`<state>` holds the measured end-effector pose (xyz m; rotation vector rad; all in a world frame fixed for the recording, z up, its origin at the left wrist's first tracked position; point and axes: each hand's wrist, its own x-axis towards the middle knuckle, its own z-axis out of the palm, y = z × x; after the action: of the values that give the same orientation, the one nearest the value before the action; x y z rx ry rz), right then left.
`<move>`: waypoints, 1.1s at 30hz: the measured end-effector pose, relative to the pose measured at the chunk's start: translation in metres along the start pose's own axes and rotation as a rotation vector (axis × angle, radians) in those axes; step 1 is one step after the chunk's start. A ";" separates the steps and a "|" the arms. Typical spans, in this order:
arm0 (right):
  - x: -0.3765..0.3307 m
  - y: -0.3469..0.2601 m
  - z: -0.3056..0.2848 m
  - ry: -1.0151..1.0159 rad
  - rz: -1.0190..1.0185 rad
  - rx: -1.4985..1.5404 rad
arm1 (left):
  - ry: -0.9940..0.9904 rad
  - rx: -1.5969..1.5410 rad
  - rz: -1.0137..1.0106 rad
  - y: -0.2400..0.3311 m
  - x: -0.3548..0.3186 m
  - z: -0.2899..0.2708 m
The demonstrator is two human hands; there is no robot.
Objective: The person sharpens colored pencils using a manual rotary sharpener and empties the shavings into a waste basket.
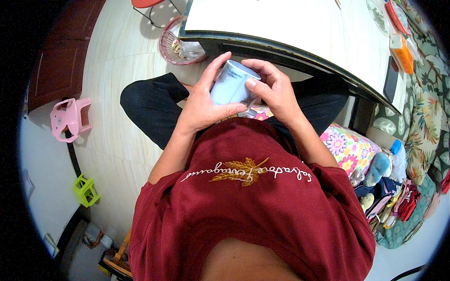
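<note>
Between my two hands, in front of my chest, is a light blue cup-shaped container [229, 88] with small dark print on its side. It is tilted, and a smooth blue round end faces up and away from me. My left hand [202, 104] wraps its left side and lower edge, thumb across the near end. My right hand [276, 91] holds it from the right, with the thumb on its side and the fingers behind the far rim. A small greyish part [248, 113] shows just under the container; I cannot make out what it is.
A white table [281, 23] with a dark edge stands ahead. Beside it is a pink basket [165, 47] with a plastic bag. A pink stool [70, 119] and a green stool [86, 190] stand left. An orange box [401, 54] and dark phone-like slab [390, 79] lie at right, above piled clothes [398, 201].
</note>
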<state>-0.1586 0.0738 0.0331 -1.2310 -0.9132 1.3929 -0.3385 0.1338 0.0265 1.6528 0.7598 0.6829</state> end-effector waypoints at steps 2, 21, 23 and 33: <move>0.001 0.002 -0.002 -0.009 -0.014 0.051 | 0.010 -0.117 -0.081 0.005 -0.002 0.002; 0.012 0.026 -0.004 -0.158 -0.103 0.330 | 0.205 0.377 0.315 0.008 -0.003 0.009; 0.012 0.028 -0.004 -0.150 -0.075 0.337 | 0.197 0.421 0.334 0.008 -0.003 0.008; 0.010 0.051 0.000 -0.120 0.085 0.285 | 0.165 0.448 0.255 -0.014 -0.013 0.005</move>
<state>-0.1689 0.0735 -0.0182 -0.9884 -0.7190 1.6169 -0.3448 0.1231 0.0108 2.1463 0.8726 0.8823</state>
